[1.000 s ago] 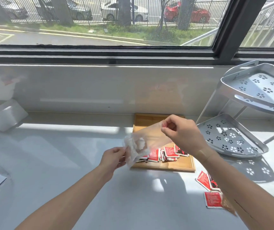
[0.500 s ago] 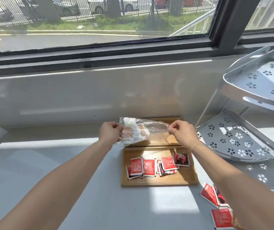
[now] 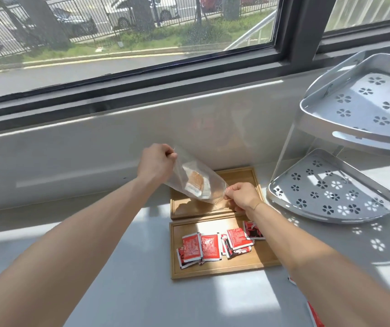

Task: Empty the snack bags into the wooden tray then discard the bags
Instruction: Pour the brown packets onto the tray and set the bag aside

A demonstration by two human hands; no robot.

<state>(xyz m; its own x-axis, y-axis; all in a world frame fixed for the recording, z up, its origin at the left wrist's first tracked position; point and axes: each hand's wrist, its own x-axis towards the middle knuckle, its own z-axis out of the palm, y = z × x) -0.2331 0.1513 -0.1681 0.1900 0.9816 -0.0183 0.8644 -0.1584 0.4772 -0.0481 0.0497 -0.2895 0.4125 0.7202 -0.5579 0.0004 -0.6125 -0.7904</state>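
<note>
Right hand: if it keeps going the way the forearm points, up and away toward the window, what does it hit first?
Likely the clear snack bag that the right hand already pinches at its lower end. Beyond it lie the far wooden tray and then the white wall under the window. Depth is unclear from one view.

Clear snack bag (image 3: 195, 182): held tilted above the far compartment, orange snack inside. Wooden tray (image 3: 215, 271): two compartments; red sachets (image 3: 213, 246) heaped in the near one.

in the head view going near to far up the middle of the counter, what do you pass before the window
Red snack packets in the near wooden tray → right hand → clear bag over the far tray → left hand → white ledge wall
</note>
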